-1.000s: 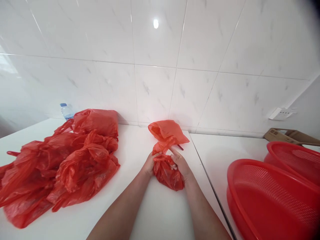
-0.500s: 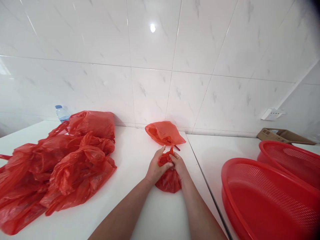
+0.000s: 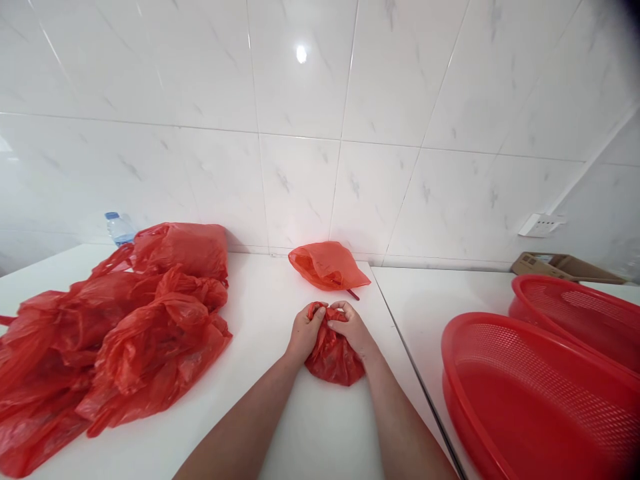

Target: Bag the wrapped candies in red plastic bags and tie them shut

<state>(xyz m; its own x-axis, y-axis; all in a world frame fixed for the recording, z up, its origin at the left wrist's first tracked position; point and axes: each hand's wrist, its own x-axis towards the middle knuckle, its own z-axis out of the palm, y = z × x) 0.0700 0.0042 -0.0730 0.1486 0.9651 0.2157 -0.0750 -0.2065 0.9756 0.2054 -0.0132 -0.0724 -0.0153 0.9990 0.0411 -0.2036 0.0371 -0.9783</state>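
**A:** Hands?

**B:** Both clenched. Left hand point(image 3: 305, 331) and right hand point(image 3: 353, 328) sit side by side, fingers curled into the top of a balled-up red plastic bag point(image 3: 334, 360).

**A:** Where's the bag?

**B:** Lower middle of the frame, under the palms, resting on the white desk point(image 3: 320, 427). It bulges out below both hands.

**A:** Anything close by?

**B:** Just above the hands, by the wall, an orange-red plastic bag point(image 3: 327, 265) lies loosely puffed. A thin red strip point(image 3: 353, 294) pokes out at its lower right. Neither touches the hands.

**A:** Left side?

**B:** A heap of crumpled red plastic bags point(image 3: 125, 333) fills the lower left, well apart from the hands. Behind it, a plastic water bottle point(image 3: 119, 229) stands by the tiled wall point(image 3: 300, 167), partly hidden.

**A:** Right side?

**B:** A second white desk point(image 3: 440, 293) butts against the first at a seam. On it, two red perforated plastic basins: front basin point(image 3: 450, 360), rear basin point(image 3: 550, 293). Can't tell if they touch. Behind them, a flat cardboard box point(image 3: 560, 267). Above that, a white wall socket plate point(image 3: 540, 225).
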